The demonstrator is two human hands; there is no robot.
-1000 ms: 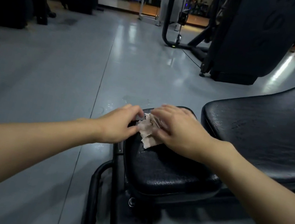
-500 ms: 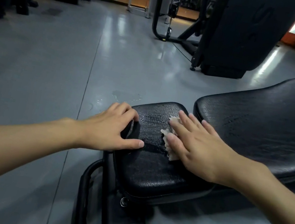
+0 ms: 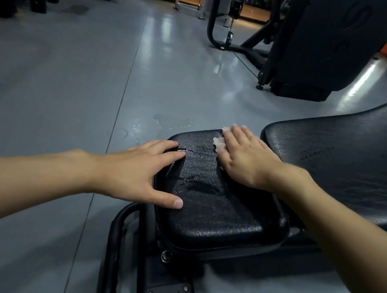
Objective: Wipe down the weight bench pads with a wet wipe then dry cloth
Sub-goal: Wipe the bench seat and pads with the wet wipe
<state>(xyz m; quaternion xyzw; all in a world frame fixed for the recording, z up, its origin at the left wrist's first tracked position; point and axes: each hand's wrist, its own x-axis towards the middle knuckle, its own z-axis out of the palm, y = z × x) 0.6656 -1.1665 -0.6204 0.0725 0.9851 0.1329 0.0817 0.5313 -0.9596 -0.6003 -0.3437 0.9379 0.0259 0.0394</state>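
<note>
Backrest (image 3: 350, 174) waits on your right, while the seat pad (image 3: 215, 209) now shines wet where your stroke has run from its near side to the far corner. Your hands are apart, fingers straight. Your left hand (image 3: 136, 172) steadies the seat's left edge, and your right hand (image 3: 244, 160) presses the wipe (image 3: 219, 141) flat at that corner, so the backrest is probably next.

The right hand (image 3: 244, 160) has slid the wet wipe (image 3: 218, 142) away from the left hand (image 3: 139, 170). A second ago the wipe lay at that hand's fingertips; now it is at the far end of the seat surface (image 3: 216, 217), pressed flat under straight fingers. The left hand has let go of the wipe and lies spread over the surface's left edge, thumb on top. A wet streak (image 3: 196, 185) now glistens between the hands.
</note>
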